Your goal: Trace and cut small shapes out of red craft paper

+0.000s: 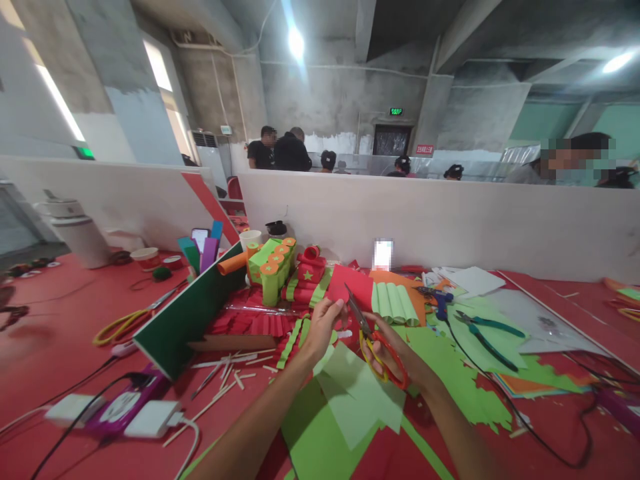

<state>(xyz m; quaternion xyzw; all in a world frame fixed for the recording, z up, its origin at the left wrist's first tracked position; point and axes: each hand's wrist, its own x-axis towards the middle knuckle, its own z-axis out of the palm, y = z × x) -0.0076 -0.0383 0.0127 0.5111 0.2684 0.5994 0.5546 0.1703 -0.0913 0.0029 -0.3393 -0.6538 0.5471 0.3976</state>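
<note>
Near the middle of the head view, my left hand (325, 327) pinches the lower edge of a sheet of red paper (355, 281). My right hand (397, 340) is closed round scissors (360, 319) with one yellow and one orange-red handle. Their blades point up and left, against or just in front of the paper; whether they bite into it I cannot tell. Right of the paper lies a row of pale green paper rolls (395, 303) on orange paper. Below my hands are light green sheets (360, 397). Green and orange paper tubes with stars (273, 267) stand to the left.
Teal-handled pliers (493, 337) and a blue glue gun (441, 303) with a trailing cord lie right. A dark green board (185, 327) stands left, near yellow-handled scissors (120, 327) and a purple power strip (130, 403). A white partition (475, 227) closes the back; people are beyond.
</note>
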